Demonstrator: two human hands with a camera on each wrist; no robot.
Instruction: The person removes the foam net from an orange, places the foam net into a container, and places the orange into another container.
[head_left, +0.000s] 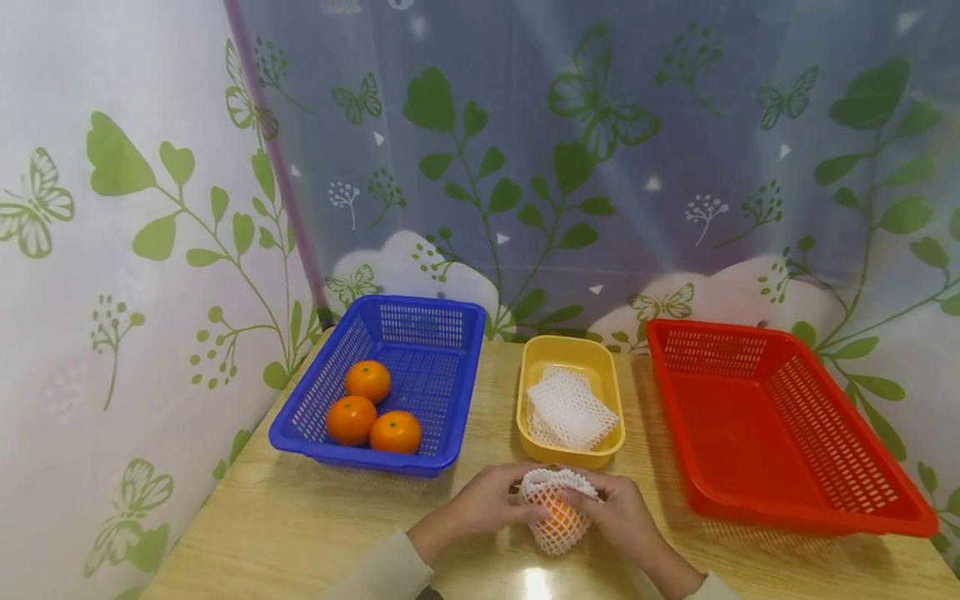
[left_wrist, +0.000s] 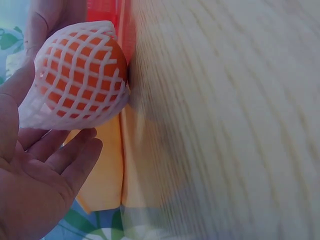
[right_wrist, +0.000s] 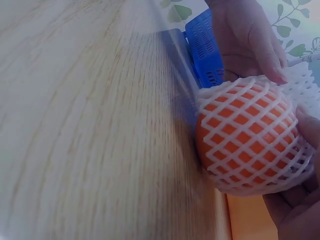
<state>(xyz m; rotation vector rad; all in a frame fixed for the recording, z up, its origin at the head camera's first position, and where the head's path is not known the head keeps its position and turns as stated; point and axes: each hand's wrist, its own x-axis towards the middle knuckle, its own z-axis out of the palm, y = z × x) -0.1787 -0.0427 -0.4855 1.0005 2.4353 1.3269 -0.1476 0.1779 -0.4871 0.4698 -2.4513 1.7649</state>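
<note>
An orange (head_left: 557, 517) sits inside a white foam net sleeve (head_left: 551, 546), low over the near middle of the table. My left hand (head_left: 491, 502) holds the sleeve from the left, its thumb at the net's upper part. From the other side my right hand (head_left: 618, 508) grips the sleeve's rim, thumb against the net. Both wrist views show the mesh stretched round the orange (right_wrist: 245, 135), with loose net gathered at the open end. In the left wrist view, the fingers (left_wrist: 75, 155) of my left hand lie under the sleeve. Parts of both hands' fingers are hidden behind it.
A blue basket (head_left: 468, 383) on the left holds three oranges (head_left: 367, 381). Just beyond my hands, a yellow tub (head_left: 528, 358) contains white foam nets (head_left: 572, 408). To the right stands a red basket (head_left: 750, 442). A patterned curtain (head_left: 480, 167) hangs behind the wooden table (head_left: 247, 533).
</note>
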